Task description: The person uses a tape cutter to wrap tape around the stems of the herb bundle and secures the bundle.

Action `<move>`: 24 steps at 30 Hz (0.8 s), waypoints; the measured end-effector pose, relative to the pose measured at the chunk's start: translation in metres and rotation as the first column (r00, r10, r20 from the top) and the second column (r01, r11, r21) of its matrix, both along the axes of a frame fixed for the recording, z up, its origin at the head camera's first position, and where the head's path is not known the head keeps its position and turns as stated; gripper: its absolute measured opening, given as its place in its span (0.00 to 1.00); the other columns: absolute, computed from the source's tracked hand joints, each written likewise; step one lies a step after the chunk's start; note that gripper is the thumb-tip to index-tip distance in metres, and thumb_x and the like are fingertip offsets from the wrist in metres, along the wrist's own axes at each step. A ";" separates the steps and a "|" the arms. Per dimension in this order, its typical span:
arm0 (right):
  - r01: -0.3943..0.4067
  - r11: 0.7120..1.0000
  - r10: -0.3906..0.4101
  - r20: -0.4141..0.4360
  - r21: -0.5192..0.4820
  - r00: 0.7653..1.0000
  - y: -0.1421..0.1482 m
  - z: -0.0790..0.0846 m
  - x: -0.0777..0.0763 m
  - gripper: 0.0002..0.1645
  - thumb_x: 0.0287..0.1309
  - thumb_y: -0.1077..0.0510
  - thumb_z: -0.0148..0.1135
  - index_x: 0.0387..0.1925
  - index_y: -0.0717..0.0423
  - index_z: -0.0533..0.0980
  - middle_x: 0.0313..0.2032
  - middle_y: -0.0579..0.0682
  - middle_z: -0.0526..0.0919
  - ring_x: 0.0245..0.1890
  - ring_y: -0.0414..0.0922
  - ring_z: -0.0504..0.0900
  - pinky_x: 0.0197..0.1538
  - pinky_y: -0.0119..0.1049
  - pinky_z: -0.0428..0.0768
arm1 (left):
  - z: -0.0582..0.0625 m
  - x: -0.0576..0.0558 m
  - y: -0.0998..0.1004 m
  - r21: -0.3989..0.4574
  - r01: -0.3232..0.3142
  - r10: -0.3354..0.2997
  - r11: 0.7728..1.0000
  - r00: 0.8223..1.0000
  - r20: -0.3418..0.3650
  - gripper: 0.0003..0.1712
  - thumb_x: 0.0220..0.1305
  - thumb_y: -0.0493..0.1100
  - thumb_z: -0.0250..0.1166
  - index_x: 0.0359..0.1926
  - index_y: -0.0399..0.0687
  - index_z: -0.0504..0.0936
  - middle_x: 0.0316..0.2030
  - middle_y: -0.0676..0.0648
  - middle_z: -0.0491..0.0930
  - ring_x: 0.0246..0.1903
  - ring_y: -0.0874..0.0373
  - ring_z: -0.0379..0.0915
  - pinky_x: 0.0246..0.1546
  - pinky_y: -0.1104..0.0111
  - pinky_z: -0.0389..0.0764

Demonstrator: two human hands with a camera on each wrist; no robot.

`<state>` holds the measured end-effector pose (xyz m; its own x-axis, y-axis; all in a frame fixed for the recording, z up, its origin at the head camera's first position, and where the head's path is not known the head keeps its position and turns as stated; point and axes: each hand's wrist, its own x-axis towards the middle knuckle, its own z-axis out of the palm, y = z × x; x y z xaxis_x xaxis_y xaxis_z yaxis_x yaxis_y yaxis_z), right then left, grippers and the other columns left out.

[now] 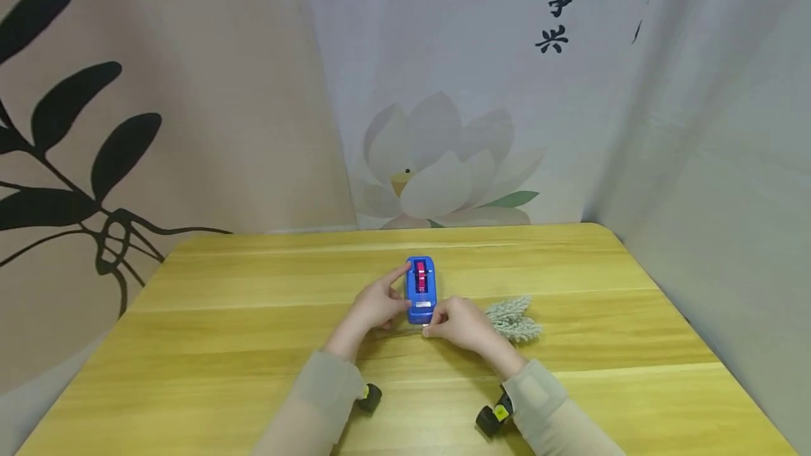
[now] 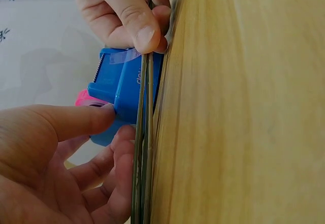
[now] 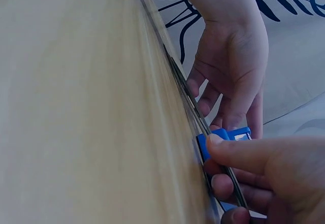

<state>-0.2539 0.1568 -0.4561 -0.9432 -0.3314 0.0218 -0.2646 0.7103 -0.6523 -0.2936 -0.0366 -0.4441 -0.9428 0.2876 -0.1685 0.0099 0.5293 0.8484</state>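
A blue tape dispenser (image 1: 421,309) with a pink roll (image 1: 421,277) stands on the table in front of me. My left hand (image 1: 379,302) holds its left side, thumb and index finger spread along the body. Between thumb and fingers, my right hand (image 1: 461,322) pinches a bundle of thin stems (image 2: 144,97) at the dispenser's near end. A short strip of clear tape (image 2: 125,56) runs from beside the toothed cutter to the right thumb at the stems. Pale green bushy heads (image 1: 514,318) of the bundle stick out right of that hand. The left fingertips are close to the stems; contact is unclear.
The wooden table (image 1: 253,315) reaches back to a printed curtain (image 1: 443,55) with a lotus and dark leaves. Small black devices (image 1: 369,398) hang under both wrists, close to the tabletop.
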 end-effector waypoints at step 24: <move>0.034 0.996 -0.030 0.052 -0.087 0.998 0.005 0.028 0.004 0.13 0.55 0.55 0.69 0.21 0.56 0.81 0.20 0.43 0.78 0.18 0.40 0.67 0.22 0.33 0.66 | 0.039 0.026 -0.028 -0.257 0.237 -0.302 0.937 0.919 -0.254 0.10 0.68 0.41 0.61 0.41 0.43 0.87 0.35 0.50 0.84 0.30 0.59 0.74 0.34 0.65 0.78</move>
<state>-0.2497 0.1622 -0.4285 -0.9539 -0.3001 0.0015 -0.2079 0.6574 -0.7242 -0.2676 -0.0649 -0.4055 -0.8513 0.5246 0.0079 0.4020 0.6426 0.6523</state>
